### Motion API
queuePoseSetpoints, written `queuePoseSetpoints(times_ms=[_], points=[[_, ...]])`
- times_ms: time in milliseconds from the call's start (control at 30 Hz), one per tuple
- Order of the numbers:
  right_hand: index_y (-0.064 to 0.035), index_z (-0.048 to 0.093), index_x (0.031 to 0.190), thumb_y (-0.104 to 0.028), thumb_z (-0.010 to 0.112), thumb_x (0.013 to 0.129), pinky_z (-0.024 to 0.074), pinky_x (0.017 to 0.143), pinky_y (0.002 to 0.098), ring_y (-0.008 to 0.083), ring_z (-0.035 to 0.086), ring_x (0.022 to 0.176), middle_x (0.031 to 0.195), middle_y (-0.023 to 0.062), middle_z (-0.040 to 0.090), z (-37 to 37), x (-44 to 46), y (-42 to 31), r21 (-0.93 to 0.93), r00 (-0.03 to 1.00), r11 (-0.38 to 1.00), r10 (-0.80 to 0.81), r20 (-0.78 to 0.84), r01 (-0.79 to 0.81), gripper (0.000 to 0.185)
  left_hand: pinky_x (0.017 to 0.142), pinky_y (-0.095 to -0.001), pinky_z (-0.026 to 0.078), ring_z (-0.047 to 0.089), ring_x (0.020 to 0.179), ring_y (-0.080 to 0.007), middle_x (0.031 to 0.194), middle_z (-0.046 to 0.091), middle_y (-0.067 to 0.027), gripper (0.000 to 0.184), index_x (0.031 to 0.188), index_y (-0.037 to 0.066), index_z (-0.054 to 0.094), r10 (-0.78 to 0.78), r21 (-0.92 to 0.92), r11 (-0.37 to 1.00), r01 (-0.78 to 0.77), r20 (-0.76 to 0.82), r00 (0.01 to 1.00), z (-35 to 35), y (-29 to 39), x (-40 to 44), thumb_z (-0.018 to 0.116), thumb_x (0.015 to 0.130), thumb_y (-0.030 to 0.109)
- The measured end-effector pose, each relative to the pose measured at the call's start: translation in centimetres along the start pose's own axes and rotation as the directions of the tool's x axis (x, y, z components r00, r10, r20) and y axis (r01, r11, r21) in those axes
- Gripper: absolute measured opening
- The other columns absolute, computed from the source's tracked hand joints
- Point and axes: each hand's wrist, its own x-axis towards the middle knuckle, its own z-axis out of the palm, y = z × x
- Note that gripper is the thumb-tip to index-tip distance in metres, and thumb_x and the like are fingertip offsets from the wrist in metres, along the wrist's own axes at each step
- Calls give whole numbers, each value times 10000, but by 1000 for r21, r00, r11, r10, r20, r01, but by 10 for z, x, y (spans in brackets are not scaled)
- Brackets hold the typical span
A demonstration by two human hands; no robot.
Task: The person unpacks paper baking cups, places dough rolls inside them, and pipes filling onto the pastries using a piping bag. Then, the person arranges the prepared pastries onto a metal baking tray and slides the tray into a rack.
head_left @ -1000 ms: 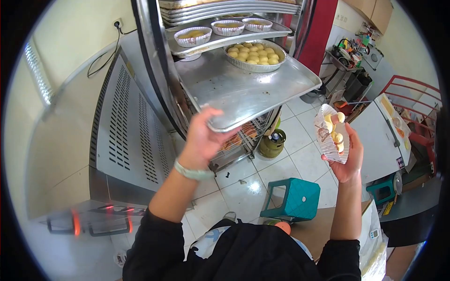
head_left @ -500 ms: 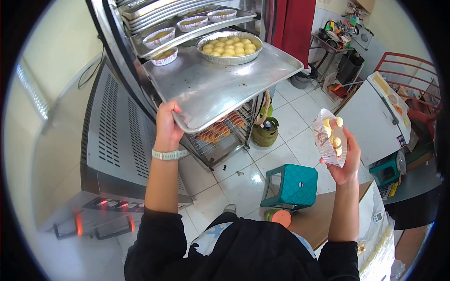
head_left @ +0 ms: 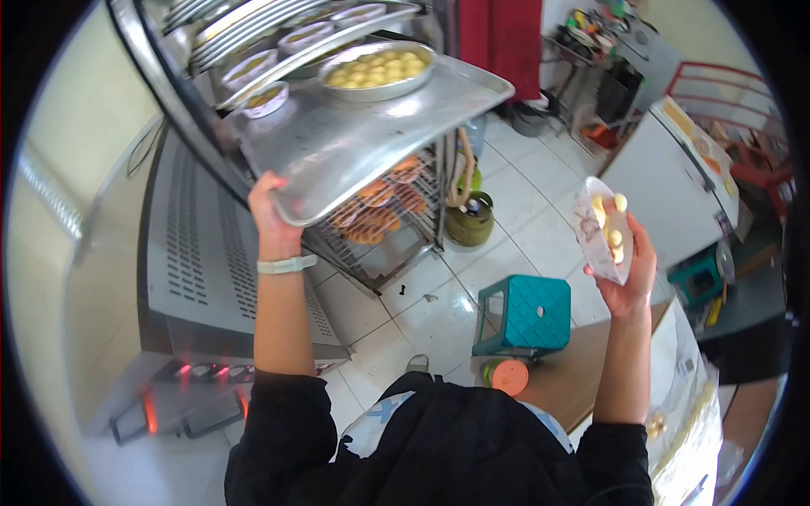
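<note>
My left hand (head_left: 272, 207) grips the near left corner of a metal baking tray (head_left: 337, 160), which sticks out of the rack. On the tray stand a round foil pan (head_left: 396, 91) filled with small pale dough balls (head_left: 380, 67) and a paper baking cup (head_left: 267, 101) with yellowish contents. Off to the right, my right hand (head_left: 629, 274) is closed around a white pleated paper cup (head_left: 597, 240). Several small pale dough balls (head_left: 616, 240) show inside that cup, which is tilted on its side.
A metal rack (head_left: 152, 76) holds more trays, with browned baked goods (head_left: 371, 211) on a lower wire shelf. An oven (head_left: 202, 244) with glowing lights stands at left. A green stool (head_left: 527, 312), gas cylinder (head_left: 470, 221) and orange-lidded container (head_left: 509, 377) are on the floor.
The tray and my left hand have shifted left and slightly up in view. My right hand has moved slightly, and the paper cup has turned so its side shows more.
</note>
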Motion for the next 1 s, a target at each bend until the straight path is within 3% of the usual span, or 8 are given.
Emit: queuePoseSetpoints(times_ms=[100, 167, 233, 267, 333, 467, 633, 1000], points=[[-54, 464, 1213, -362, 371, 900, 525, 569, 435, 261, 611, 875, 1094, 137, 574, -25, -15, -5, 69, 998, 996, -54, 17, 52, 449, 663, -338, 508, 600, 769, -228, 807, 601, -77, 106, 785, 60, 579, -62, -115, 992, 48, -126, 990, 19, -1, -15, 595, 716, 139], [-41, 459, 1213, -377, 370, 900, 525, 611, 466, 285, 607, 890, 1104, 153, 569, -41, -35, -11, 62, 991, 991, -116, -66, 120, 468, 799, -429, 527, 620, 895, -308, 948, 617, -167, 346, 998, -68, 541, -43, -180, 983, 31, -61, 997, 20, -6, -27, 593, 744, 160], [-31, 451, 1214, -389, 368, 901, 527, 631, 477, 317, 603, 901, 1114, 171, 558, -57, -65, -15, 57, 954, 972, -212, -211, 229, 483, 933, -485, 446, 529, 1047, -385, 1104, 538, -243, 448, 1094, -114, 484, 67, -106, 991, -78, -103, 992, 33, -12, -44, 595, 756, 158], [-26, 449, 1215, -397, 367, 903, 531, 630, 469, 318, 605, 904, 1117, 173, 554, -74, -80, -14, 81, 940, 957, -254, -228, 278, 491, 993, -512, 383, 437, 1146, -425, 1206, 453, -282, 535, 1174, -139, 406, -29, -239, 971, 12, -67, 997, 30, -13, -40, 588, 764, 153], [-25, 446, 1220, -435, 369, 901, 536, 642, 466, 314, 605, 918, 1121, 174, 554, -102, -120, -11, 24, 860, 931, -326, -392, 364, 525, 1015, -539, 350, 365, 1199, -449, 1261, 382, -309, 622, 1228, -167, 321, -77, -345, 933, 102, 87, 993, 28, -17, -42, 584, 762, 151], [-26, 436, 1237, -469, 374, 895, 540, 662, 467, 312, 605, 924, 1134, 171, 551, -181, -210, 13, -65, 675, 886, -395, -623, 459, 562, 1009, -548, 351, 393, 1181, -433, 1249, 399, -296, 584, 1209, -146, 360, -26, -273, 961, 34, 35, 999, 27, -20, -36, 581, 757, 152], [-43, 397, 1281, -492, 366, 890, 534, 726, 475, 302, 583, 996, 1183, 156, 533, -281, -307, 50, -179, 286, 857, -347, -893, 484, 597, 997, -569, 344, 357, 1169, -504, 1227, 341, -384, 685, 1192, -228, 282, 43, -186, 982, -33, 50, 998, 22, -21, -21, 534, 706, 184], [-100, 351, 1326, -488, 386, 886, 472, 810, 497, 299, 555, 1036, 1250, 136, 483, -356, -418, 105, -252, -107, 908, -230, -967, 335, 587, 1005, -586, 308, 239, 1226, -537, 1333, 165, -387, 795, 1290, -200, 112, -46, -288, 955, 63, 64, 997, 16, -15, -10, 516, 667, 83]])
